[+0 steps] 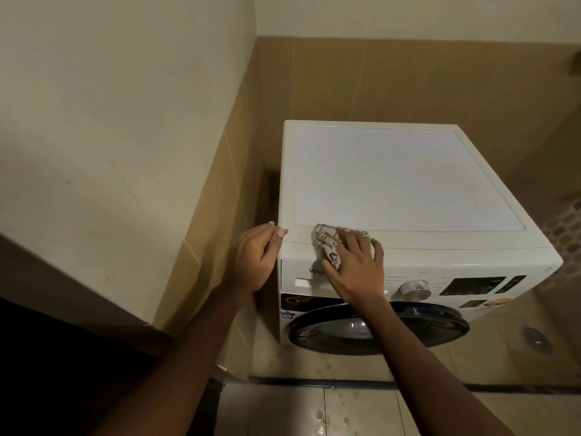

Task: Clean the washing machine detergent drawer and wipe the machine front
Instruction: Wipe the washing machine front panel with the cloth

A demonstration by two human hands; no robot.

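Note:
A white front-loading washing machine (408, 184) stands in a tiled corner, seen from above. Its detergent drawer (303, 280) sits closed at the top left of the front panel, partly hidden by my right hand. My right hand (355, 265) presses a crumpled patterned cloth (327, 243) against the front top edge, above the drawer. My left hand (257, 253) grips the machine's top left front corner, with the fingers curled around the side. The dark round door (377, 328) is closed below.
A silver control knob (415, 289) and a dark display (474, 284) sit right of the drawer. Tan tiled walls close in behind and on the left, leaving a narrow gap (270, 199). Wet floor tiles (330, 410) lie in front of the machine.

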